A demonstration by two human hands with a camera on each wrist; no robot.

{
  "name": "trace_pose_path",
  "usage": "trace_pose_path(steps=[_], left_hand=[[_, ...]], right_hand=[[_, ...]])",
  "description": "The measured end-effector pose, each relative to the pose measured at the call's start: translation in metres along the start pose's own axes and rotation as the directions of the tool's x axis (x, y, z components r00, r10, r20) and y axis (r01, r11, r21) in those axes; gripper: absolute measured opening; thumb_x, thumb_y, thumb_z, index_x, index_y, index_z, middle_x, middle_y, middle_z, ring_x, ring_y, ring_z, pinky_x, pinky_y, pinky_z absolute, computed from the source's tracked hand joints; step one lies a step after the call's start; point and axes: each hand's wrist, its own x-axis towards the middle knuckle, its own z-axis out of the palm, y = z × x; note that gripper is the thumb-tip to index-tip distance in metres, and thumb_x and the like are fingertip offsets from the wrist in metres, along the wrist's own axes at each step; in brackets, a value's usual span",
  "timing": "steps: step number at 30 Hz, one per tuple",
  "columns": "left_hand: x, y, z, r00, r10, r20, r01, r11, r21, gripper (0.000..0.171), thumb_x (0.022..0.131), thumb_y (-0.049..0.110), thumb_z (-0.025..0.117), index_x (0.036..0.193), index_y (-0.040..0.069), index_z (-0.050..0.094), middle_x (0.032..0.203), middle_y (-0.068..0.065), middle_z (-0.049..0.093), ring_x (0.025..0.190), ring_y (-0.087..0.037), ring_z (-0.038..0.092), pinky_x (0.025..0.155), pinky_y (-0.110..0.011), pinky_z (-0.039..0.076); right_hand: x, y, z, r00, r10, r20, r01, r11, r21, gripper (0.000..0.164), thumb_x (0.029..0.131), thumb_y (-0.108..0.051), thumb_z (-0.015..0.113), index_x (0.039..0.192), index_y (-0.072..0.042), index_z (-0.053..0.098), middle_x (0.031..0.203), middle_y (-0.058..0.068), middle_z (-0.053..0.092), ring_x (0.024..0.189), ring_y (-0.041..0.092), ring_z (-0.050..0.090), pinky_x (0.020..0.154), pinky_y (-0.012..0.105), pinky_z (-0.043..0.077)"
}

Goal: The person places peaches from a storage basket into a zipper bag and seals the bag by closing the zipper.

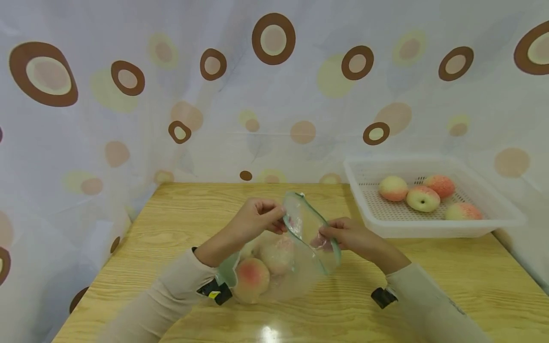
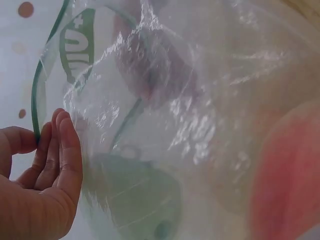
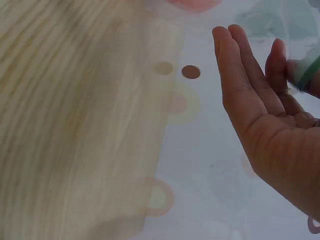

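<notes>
A clear zip bag [image 1: 296, 281] with a green-edged mouth lies on the table, its opening raised between both hands. Inside it are several peaches [image 1: 252, 278], one with a bright red blush, seen close in the left wrist view as a red-and-cream peach [image 2: 292, 175]. My left hand [image 1: 253, 221] pinches the left edge of the bag's mouth between thumb and fingers. On the opposite edge, my right hand [image 1: 353, 238] pinches the green strip between thumb and index finger; in the right wrist view the other fingers of this hand [image 3: 265, 110] extend outward. The mouth is spread apart between them.
At the back right stands a white plastic basket [image 1: 433, 228] with several peaches [image 1: 423, 198] in it. The wooden table [image 1: 193, 205] meets a patterned curtain [image 1: 274, 95] behind and at the sides. Both wrists carry small black cameras.
</notes>
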Motion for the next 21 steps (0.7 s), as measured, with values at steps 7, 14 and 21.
trace_pose_path(steps=[7, 14, 21], left_hand=[[0.008, -0.042, 0.034, 0.998, -0.04, 0.046, 0.04, 0.999, -0.009, 0.025, 0.098, 0.008, 0.052, 0.097, -0.014, 0.063, 0.082, -0.019, 0.069, 0.08, -0.039, 0.068, 0.072, -0.033, 0.059], [0.012, -0.075, 0.053, 0.998, -0.059, -0.014, 0.059, 0.998, -0.008, 0.023, 0.096, 0.006, 0.054, 0.094, -0.015, 0.064, 0.08, -0.022, 0.069, 0.073, -0.03, 0.069, 0.07, -0.032, 0.059], [0.008, -0.087, 0.056, 0.996, -0.023, -0.085, 0.035, 0.989, 0.146, 0.019, 0.096, 0.014, 0.056, 0.089, 0.001, 0.068, 0.077, -0.005, 0.068, 0.07, -0.011, 0.064, 0.067, -0.023, 0.056]], right_hand=[[-0.009, 0.031, -0.011, 0.996, 0.073, 0.054, -0.071, 0.997, -0.034, 0.034, 0.102, -0.019, 0.045, 0.103, 0.01, 0.062, 0.098, 0.008, 0.068, 0.093, 0.02, 0.067, 0.086, 0.039, 0.055], [-0.011, 0.048, -0.012, 0.995, 0.067, 0.075, -0.064, 0.997, -0.043, 0.035, 0.102, -0.018, 0.044, 0.1, 0.01, 0.065, 0.1, 0.013, 0.069, 0.092, 0.023, 0.067, 0.083, 0.04, 0.056], [-0.005, 0.057, -0.005, 0.995, 0.048, 0.09, -0.048, 0.999, -0.008, 0.036, 0.102, -0.017, 0.045, 0.099, 0.013, 0.065, 0.099, 0.018, 0.069, 0.093, 0.026, 0.068, 0.081, 0.039, 0.057]])
